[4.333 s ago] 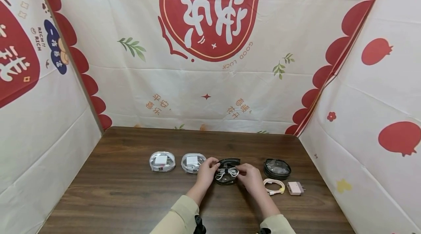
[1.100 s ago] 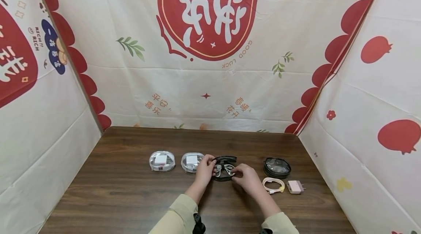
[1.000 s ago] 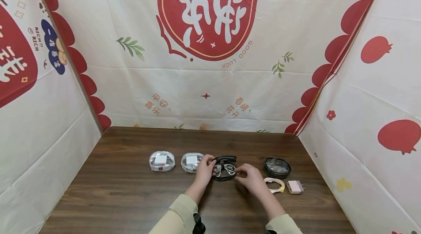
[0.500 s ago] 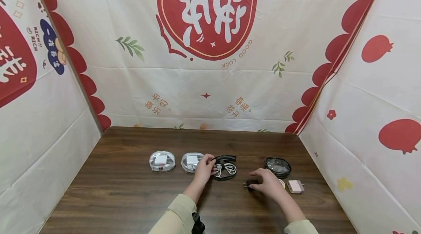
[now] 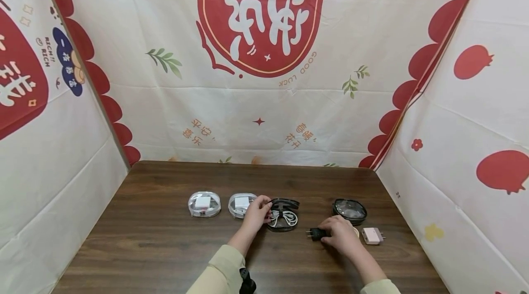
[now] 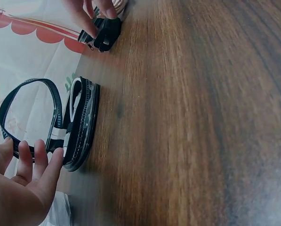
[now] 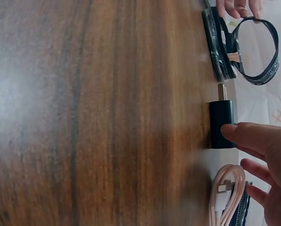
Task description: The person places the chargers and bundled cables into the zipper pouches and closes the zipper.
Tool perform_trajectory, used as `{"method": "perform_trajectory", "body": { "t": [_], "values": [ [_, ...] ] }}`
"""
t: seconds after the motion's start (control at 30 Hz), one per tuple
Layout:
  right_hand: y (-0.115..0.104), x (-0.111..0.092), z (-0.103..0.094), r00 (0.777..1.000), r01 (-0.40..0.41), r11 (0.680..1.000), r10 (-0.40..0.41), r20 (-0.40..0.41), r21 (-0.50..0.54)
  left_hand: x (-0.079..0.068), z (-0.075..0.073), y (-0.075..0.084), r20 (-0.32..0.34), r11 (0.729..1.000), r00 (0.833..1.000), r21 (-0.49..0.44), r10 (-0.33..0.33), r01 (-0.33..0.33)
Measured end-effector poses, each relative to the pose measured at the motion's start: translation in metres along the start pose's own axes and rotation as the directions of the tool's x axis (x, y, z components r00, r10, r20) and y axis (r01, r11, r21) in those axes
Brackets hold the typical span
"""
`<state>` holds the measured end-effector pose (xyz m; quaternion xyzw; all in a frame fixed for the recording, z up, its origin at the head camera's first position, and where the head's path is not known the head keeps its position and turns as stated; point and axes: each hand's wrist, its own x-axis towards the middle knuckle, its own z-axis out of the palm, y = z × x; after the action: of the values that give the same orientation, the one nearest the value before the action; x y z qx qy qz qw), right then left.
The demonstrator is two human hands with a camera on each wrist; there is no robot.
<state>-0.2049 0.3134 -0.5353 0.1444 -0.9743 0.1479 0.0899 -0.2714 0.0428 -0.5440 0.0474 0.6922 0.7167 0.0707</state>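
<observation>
My left hand [image 5: 257, 212] pinches the raised lid of a small clear pouch [image 5: 283, 228] with black zip trim, holding it open on the table. Inside the pouch lies a white cable [image 5: 289, 217] bundled with a black tie. In the left wrist view the lid [image 6: 54, 94] stands up in a loop beside the pouch base. To the right, my right hand [image 5: 342, 235] grips a black plug charger [image 5: 317, 234] between thumb and fingers, low at the table, prongs pointing left toward the pouch. The right wrist view shows the thumb against the charger's side [image 7: 220, 113].
Two clear cases [image 5: 204, 213] with white chargers inside stand at left, the second partly behind my left hand. A closed black-trimmed pouch [image 5: 350, 210] sits at right. A pale pink cable [image 7: 228, 174] and a pinkish-white charger [image 5: 372, 236] lie near my right hand.
My right hand has left the open pouch, moved right and taken hold of the black charger. My left hand stays at the pouch lid.
</observation>
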Motion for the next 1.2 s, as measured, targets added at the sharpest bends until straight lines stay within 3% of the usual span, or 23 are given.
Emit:
{"method": "perform_trajectory", "body": {
  "t": [0.2,0.47,0.83,1.2],
  "values": [
    [0.002,0.0,0.002,1.0,0.006,1.0,-0.006,0.001,-0.009,0.0,0.003,-0.002,-0.01,1.0,1.0,0.01,-0.004,0.004],
    [0.002,-0.002,-0.004,0.996,0.082,0.997,-0.082,-0.041,-0.017,-0.001,0.008,-0.002,0.001,1.0,1.0,0.013,0.005,-0.005],
    [-0.025,0.004,-0.007,0.968,0.211,0.974,-0.197,-0.158,0.084,-0.005,0.018,-0.004,0.025,1.0,1.0,-0.02,-0.001,0.001],
    [-0.045,0.022,0.008,0.981,0.138,0.986,-0.123,-0.151,0.098,-0.008,0.027,-0.003,0.018,1.0,1.0,-0.015,0.0,0.001]
  ]
}}
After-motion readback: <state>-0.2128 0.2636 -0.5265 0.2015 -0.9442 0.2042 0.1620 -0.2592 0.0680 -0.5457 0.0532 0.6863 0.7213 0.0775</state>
